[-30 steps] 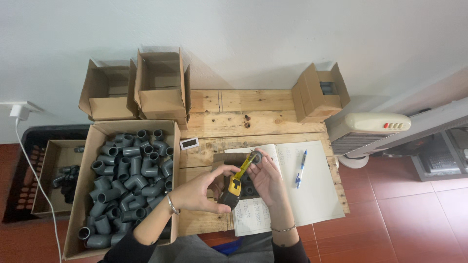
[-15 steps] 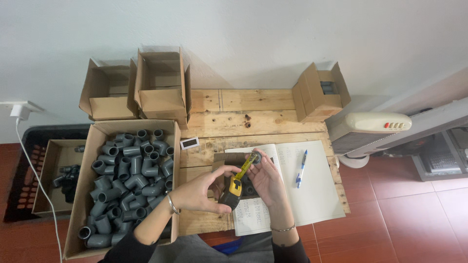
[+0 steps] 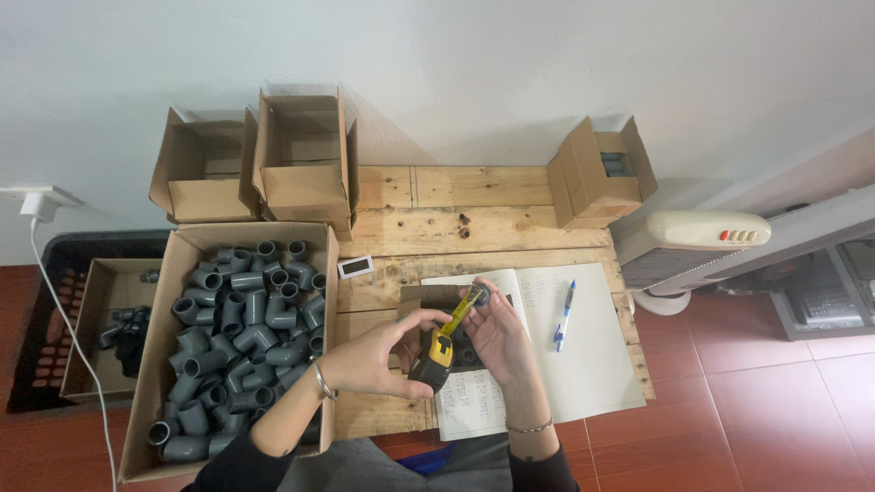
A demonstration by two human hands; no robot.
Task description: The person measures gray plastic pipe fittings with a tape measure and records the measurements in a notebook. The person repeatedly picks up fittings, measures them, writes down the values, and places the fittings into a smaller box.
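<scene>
Measuring step: my left hand (image 3: 378, 360) grips the yellow-and-black tape measure (image 3: 432, 359) closed-fisted, my right hand (image 3: 497, 335) pinches a small grey plastic pipe fitting (image 3: 479, 295) above the open notebook (image 3: 547, 351); next I judge reading the blade needs steadiness.

- Place: small makeshift workshop or parts-sorting corner, plain white wall (image 3: 510, 64), red tiled floor (image 3: 756, 410).
- Bench (image 3: 474, 214): rough wooden planks, pallet-like, set against the far wall.
- Stock: large cardboard box (image 3: 150, 401) on the left, full of grey pipe fittings (image 3: 241, 323); smaller box (image 3: 96, 314) of fittings beside it.
- Packing: open cardboard cartons (image 3: 301, 164) along the far edge.
- Records: open notebook (image 3: 574, 337) with pen (image 3: 564, 314).
- Tool: yellow tape measure (image 3: 437, 351).
- Right: fan heater (image 3: 693, 241).
</scene>
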